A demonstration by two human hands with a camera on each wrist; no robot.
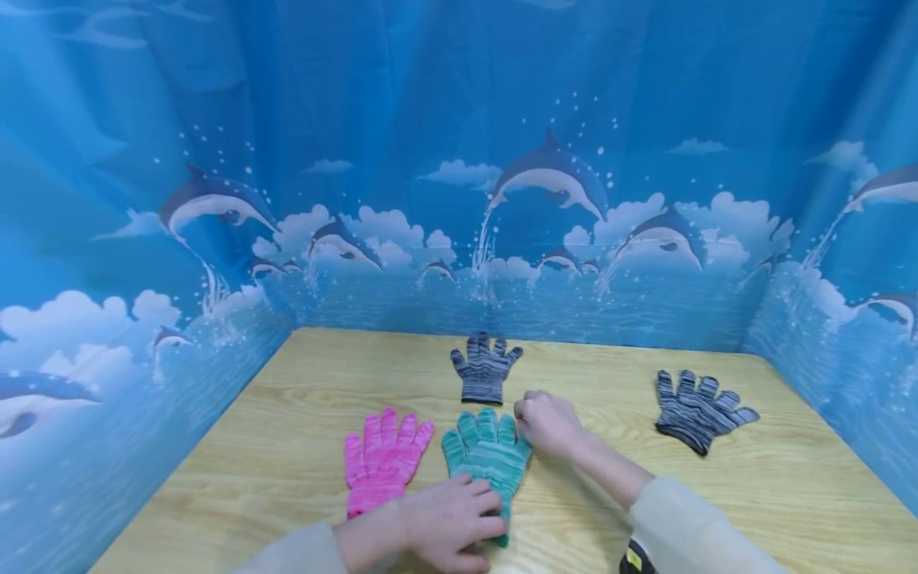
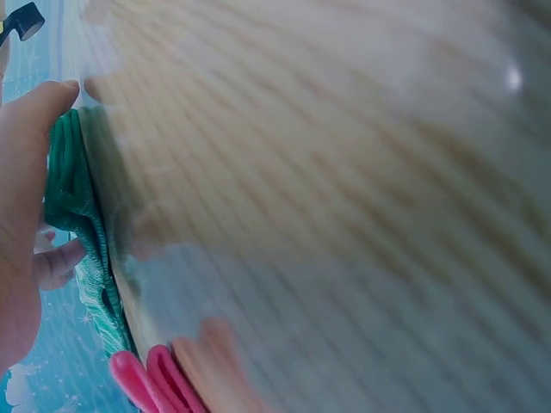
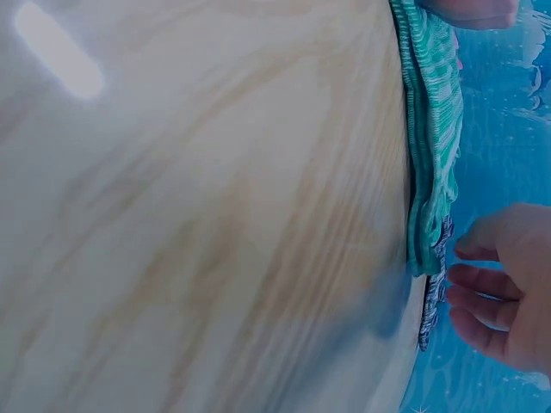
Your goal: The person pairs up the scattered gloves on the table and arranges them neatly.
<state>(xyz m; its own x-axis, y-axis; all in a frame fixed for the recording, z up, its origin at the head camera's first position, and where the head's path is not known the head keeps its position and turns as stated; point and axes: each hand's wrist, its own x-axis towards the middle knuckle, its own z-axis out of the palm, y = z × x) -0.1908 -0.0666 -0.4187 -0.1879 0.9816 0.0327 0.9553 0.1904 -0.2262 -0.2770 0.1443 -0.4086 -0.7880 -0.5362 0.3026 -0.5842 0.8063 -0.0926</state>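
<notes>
Green glove (image 1: 488, 457) lies flat on the desk (image 1: 272, 470), fingers away from the person. Left hand (image 1: 453, 522) rests on its cuff, fingers relaxed. Right hand (image 1: 548, 422) just beside its fingers, loosely curled, gripping nothing; contact unclear. Pink glove (image 1: 380, 458) left of it, striped glove (image 1: 484, 372) beyond, another gray glove (image 1: 697, 410) well right.

A plain, off-white left sleeve (image 1: 297, 552) and a matching right sleeve (image 1: 696, 532) end short of the wearer's bare left hand (image 1: 452, 522) and right hand (image 1: 549, 424), while a black object (image 1: 645, 561) bearing a yellow patch (image 1: 634, 560) shows beside the right sleeve.
</notes>
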